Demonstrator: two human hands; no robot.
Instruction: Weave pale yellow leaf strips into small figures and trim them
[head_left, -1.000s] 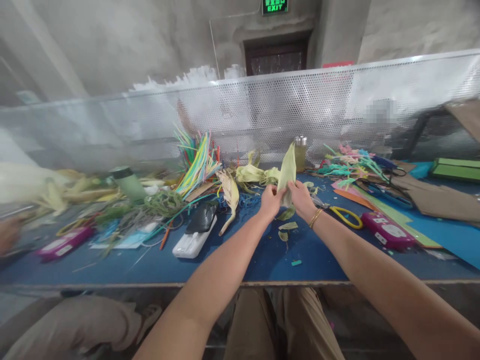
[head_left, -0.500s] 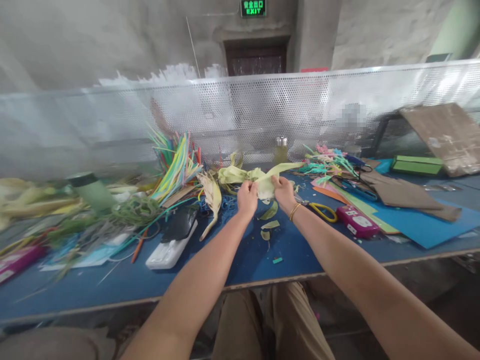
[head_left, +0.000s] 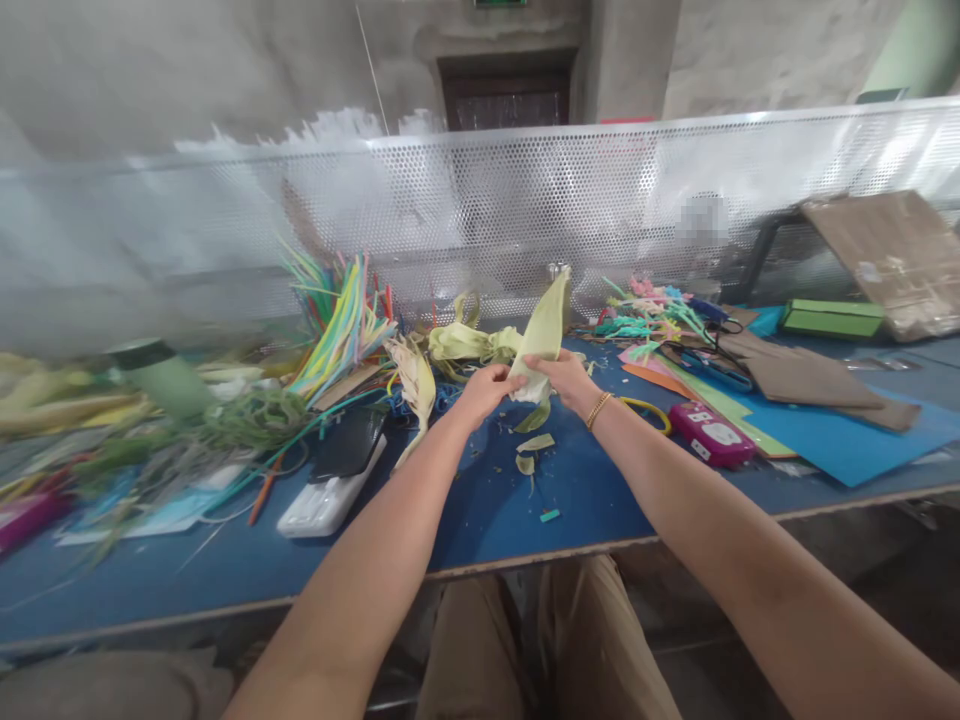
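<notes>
A pale green corn husk [head_left: 546, 318] stands upright between my hands, its pointed tip up. My left hand [head_left: 487, 390] pinches its lower left edge. From the right, my right hand [head_left: 562, 380] grips the lower part, fingers across its front. Behind my left hand lies a knotted bundle of husk [head_left: 469, 343]. A dried, partly yellow husk [head_left: 415, 385] lies to the left of my left hand. Husk scraps [head_left: 535, 443] are scattered on the blue table [head_left: 555, 540] below my hands.
At left are pipe cleaners [head_left: 341, 330], a green bottle [head_left: 161, 378], green netting [head_left: 262, 418] and a phone [head_left: 349, 445] on a white box [head_left: 330, 505]. At right are a magenta box [head_left: 711, 435], yellow-handled scissors [head_left: 651, 412] and coloured paper [head_left: 885, 440]. A perforated metal screen [head_left: 510, 210] runs behind.
The husk in my hands has turned from lying sideways, tip to the right, to standing tip up. My left hand has shifted slightly left, and the view has tilted down a little.
</notes>
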